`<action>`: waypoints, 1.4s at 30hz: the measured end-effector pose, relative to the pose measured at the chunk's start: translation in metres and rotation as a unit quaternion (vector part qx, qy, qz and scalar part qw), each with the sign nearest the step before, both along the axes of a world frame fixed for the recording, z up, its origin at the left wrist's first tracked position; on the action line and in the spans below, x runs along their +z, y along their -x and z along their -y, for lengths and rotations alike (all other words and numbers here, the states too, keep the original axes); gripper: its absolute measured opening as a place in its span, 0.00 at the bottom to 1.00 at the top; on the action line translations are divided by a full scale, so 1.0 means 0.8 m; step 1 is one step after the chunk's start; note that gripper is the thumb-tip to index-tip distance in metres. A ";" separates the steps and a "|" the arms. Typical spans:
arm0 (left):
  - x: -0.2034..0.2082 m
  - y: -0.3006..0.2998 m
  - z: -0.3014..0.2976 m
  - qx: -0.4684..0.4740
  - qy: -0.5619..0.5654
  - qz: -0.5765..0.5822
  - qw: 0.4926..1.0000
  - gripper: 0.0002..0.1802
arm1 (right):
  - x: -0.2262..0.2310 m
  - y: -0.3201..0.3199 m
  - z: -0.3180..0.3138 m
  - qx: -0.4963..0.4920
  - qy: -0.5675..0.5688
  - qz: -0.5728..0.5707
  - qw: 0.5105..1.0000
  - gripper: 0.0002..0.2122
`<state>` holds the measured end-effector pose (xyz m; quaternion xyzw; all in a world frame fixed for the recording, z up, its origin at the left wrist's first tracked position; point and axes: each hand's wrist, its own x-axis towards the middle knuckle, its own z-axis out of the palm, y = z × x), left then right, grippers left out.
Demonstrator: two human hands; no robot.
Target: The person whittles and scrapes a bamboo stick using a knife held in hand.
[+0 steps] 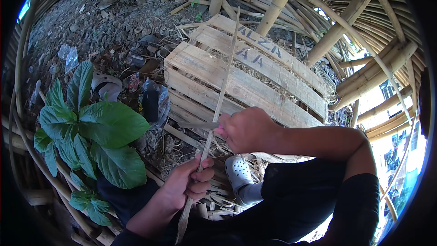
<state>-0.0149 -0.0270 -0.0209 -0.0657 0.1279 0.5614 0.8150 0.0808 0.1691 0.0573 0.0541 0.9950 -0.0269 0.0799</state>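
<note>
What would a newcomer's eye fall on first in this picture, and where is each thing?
Probably first the leafy green plant at the left, bright against the dark ground. Next, the pale slatted crate at upper centre, with a long pale strip crossing in front of it. Near the centre, the left hand grips that strip while the right hand holds what looks like a knife across it.

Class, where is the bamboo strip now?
The strip slants up the head view's centre, through the left hand and past the right hand, overlapping the crate.
</note>
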 end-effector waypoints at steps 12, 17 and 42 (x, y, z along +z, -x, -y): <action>0.001 0.000 0.001 -0.013 0.004 0.005 1.000 0.14 | 0.000 0.001 -0.004 0.055 0.029 -0.005 0.998 0.17; 0.007 -0.001 0.004 0.000 0.010 -0.007 1.000 0.13 | -0.002 0.012 -0.023 -0.023 -0.048 -0.063 0.997 0.18; 0.001 0.006 0.008 0.017 0.009 0.137 0.990 0.14 | 0.008 0.007 0.002 -0.008 -0.046 -0.026 0.999 0.19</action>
